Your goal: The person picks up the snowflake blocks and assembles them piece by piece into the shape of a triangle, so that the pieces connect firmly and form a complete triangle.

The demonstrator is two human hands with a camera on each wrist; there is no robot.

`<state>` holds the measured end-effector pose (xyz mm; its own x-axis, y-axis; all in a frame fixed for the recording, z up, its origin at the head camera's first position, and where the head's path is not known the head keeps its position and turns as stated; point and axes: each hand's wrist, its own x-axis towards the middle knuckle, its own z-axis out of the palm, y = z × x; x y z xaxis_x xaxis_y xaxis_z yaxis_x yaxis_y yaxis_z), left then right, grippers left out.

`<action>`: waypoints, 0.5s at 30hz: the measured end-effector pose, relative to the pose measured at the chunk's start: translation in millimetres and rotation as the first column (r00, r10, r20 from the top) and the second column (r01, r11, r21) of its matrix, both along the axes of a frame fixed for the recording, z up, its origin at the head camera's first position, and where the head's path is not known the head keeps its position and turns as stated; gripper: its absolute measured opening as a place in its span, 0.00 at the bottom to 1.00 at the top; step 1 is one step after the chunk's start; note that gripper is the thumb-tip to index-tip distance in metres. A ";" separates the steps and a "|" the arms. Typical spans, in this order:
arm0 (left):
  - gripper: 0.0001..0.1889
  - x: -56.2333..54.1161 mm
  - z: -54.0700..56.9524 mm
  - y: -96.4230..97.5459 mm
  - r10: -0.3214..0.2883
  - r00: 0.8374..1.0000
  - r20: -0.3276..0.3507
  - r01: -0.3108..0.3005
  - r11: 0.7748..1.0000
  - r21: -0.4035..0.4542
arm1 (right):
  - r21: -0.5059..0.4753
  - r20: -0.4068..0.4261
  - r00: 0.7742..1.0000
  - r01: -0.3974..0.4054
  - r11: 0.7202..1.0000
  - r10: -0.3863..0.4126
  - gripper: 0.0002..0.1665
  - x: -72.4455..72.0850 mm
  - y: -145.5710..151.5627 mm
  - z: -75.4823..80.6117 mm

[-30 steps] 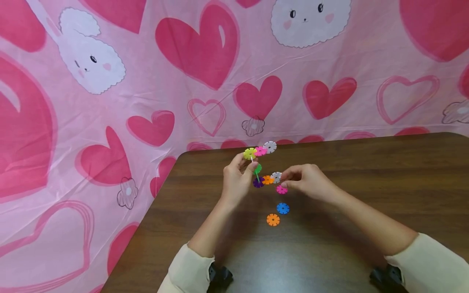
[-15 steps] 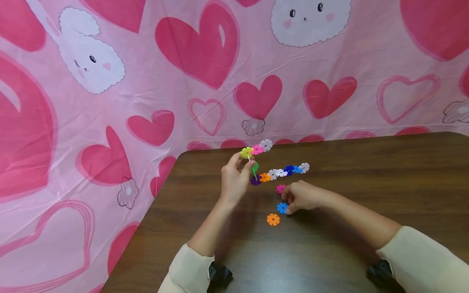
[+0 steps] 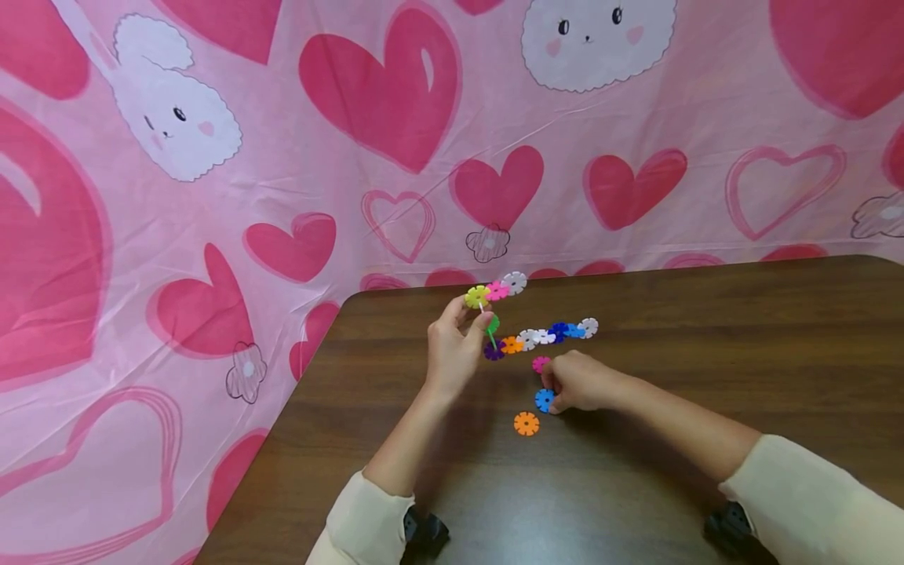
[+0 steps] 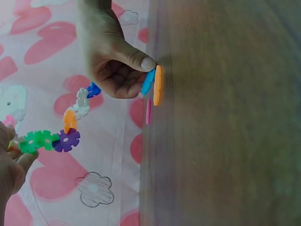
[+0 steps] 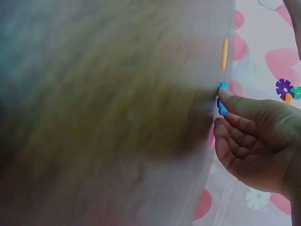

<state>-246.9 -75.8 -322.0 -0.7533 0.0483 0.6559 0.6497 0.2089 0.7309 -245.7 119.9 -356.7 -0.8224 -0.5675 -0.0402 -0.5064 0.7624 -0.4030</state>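
left hand (image 3: 454, 345): pinches the chain (image 3: 526, 339) near a green disc (image 3: 493, 323), holding it above the table (image 3: 636, 494). right hand (image 3: 582, 380): has left the chain and now grasps the blue disc (image 3: 543, 401), tilted, between thumb and fingers. the pink disc (image 3: 540, 364) and orange disc (image 3: 526, 424) lie to either side. result: the left hand alone supports the chain; loose-disc handling is under way.

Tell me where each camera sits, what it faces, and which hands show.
Head: worn on the head, facing forward and down at the table; left hand, right hand and forearms show.
Left wrist: worn there, facing the linked discs, picture sideways; left hand at left edge, right hand at top.
Right wrist: worn there, facing the blue disc, picture sideways; mostly the right hand shows.
Both wrist views share the orange disc.
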 end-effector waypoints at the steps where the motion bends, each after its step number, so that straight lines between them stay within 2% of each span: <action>1: 0.13 0.0 -0.1 -0.2 -0.002 1.000 0.004 0.002 1.000 0.002 | -0.012 -0.011 1.000 0.000 1.000 -0.001 0.13 0.5 0.4 0.0; 8: 0.13 1.0 -0.9 -0.8 -0.006 1.000 0.022 0.006 1.000 0.008 | -0.170 -0.088 0.996 -0.029 0.985 0.014 0.15 5.8 5.3 5.6; 15: 0.13 0.9 -2.4 -1.7 -0.002 1.000 0.013 0.002 1.000 0.002 | -0.323 -0.063 0.997 0.020 0.946 -0.042 0.09 10.2 9.7 17.6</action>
